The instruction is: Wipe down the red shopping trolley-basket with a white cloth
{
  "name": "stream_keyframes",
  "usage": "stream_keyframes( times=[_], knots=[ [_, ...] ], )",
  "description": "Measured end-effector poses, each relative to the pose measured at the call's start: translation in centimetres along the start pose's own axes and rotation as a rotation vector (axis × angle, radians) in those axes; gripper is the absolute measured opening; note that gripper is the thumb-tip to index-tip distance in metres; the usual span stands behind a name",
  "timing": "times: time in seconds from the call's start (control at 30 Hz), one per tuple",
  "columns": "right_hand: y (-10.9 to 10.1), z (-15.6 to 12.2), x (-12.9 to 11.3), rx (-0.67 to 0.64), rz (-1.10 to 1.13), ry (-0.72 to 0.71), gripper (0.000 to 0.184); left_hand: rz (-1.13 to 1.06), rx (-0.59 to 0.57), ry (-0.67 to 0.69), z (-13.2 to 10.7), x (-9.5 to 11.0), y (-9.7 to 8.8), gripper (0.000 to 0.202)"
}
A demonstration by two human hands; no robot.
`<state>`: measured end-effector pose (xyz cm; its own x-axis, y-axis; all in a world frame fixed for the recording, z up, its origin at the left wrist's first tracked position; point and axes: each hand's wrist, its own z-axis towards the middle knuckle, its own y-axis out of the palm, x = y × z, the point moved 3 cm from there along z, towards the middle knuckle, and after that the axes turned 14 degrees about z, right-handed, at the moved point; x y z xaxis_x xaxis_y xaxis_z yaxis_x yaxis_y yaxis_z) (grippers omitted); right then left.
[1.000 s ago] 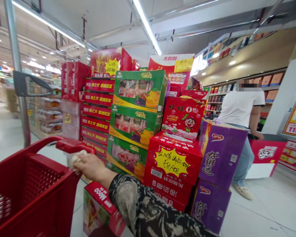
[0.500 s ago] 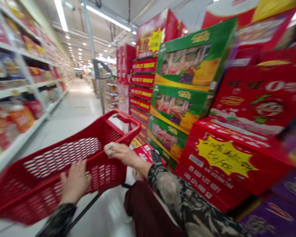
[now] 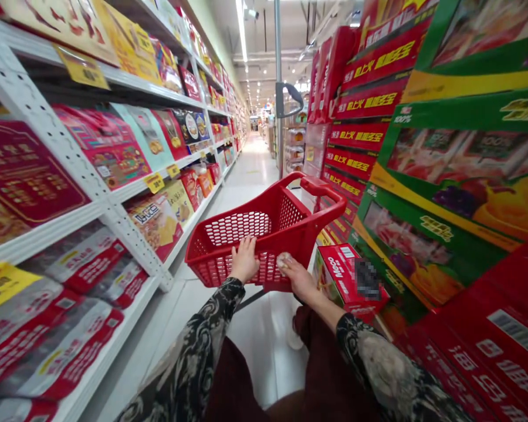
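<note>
A red plastic shopping cart [image 3: 264, 225] stands in the aisle in front of me, its basket showing nothing inside. My left hand [image 3: 244, 259] lies on the near rim with fingers curled over the edge. My right hand [image 3: 295, 275] rests against the basket's near right corner, closed around a small pale crumpled wad [image 3: 284, 261]. Both sleeves carry a dark patterned print. The cart's red handle [image 3: 319, 186] sits at the far side.
White shelves [image 3: 110, 205] packed with red and yellow snack boxes line the left. Stacked red and green cartons [image 3: 422, 176] tower on the right, with a small red box [image 3: 349, 278] low beside my right wrist. The pale floor [image 3: 255, 170] runs ahead past a metal pole [image 3: 278, 88].
My view has swung left from the carton display to look down the aisle. My left hand has come onto the cart's rim. The person in the white shirt is out of view.
</note>
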<state>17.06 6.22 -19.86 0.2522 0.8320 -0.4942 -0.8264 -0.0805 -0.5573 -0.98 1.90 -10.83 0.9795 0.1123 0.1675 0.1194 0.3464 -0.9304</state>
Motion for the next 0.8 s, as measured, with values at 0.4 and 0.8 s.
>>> stream_keyframes(
  times=[0.4, 0.8],
  knots=[
    [-2.6, 0.2, -7.1, 0.219, 0.25, 0.04, 0.057, -1.641, -0.29, -0.46, -5.0, 8.8, 4.3, 0.036],
    [-10.5, 5.4, 1.3, 0.411, -0.099, -0.092, 0.034, -0.082, 0.145, -0.1, 0.3, 3.3, 0.2, 0.054]
  ],
)
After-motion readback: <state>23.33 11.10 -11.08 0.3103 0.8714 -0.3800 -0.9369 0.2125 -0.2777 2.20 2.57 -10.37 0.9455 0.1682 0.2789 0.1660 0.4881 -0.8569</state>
